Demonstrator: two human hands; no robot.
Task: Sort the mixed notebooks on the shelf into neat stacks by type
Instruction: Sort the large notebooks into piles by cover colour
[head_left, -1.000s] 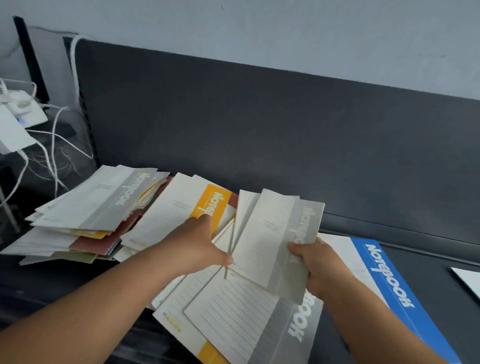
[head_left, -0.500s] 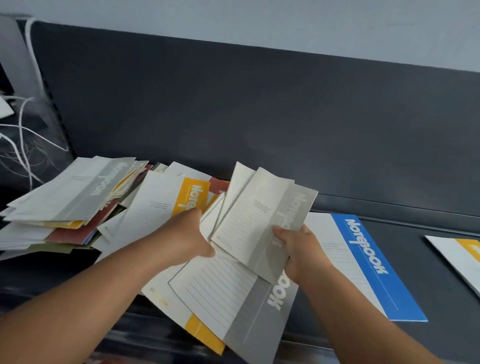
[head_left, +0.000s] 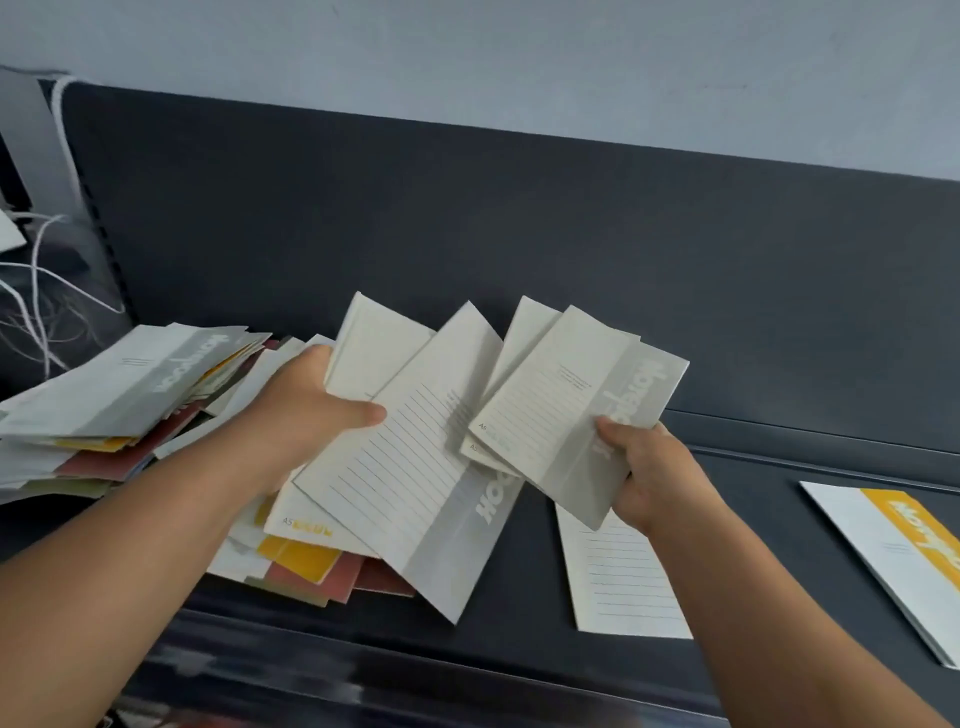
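Pinches with the right grip (head_left: 644, 467) a few small grey notebooks (head_left: 566, 410) by their lower corner, thumb on top, lifted clear of the shelf (head_left: 779, 519) and tilted. Clamps with the left grip (head_left: 306, 410) a loose fan of larger notebooks (head_left: 410, 467), thumb pressed across a lined cover, above the near end of the mixed pile (head_left: 119, 410) spread over the shelf's left side. Looks to be partway into separating the small size from the large. Risks most from that fan: held at one edge only, splayed, smooth-covered, likely to slide apart and spill over the shelf's front lip on any easing of the thumb. Risks next from the corner pinch on the right: thin covers, several books under one thumb, easy to shear and drop the undermost onto the lined notebook (head_left: 623, 577) lying flat just below. Could also mis-sort here: same grey band and same lettering on both sizes, so easy to land a small one on a large stack. Leaves the heap at the left high and slumped, prone to sliding toward the white cables (head_left: 36, 291) at a nudge from the left forearm. Shows a yellow-banded notebook (head_left: 893, 561) lying alone at the far right, well apart, probably the start of its own stack; calls for keeping the grey ones off it.
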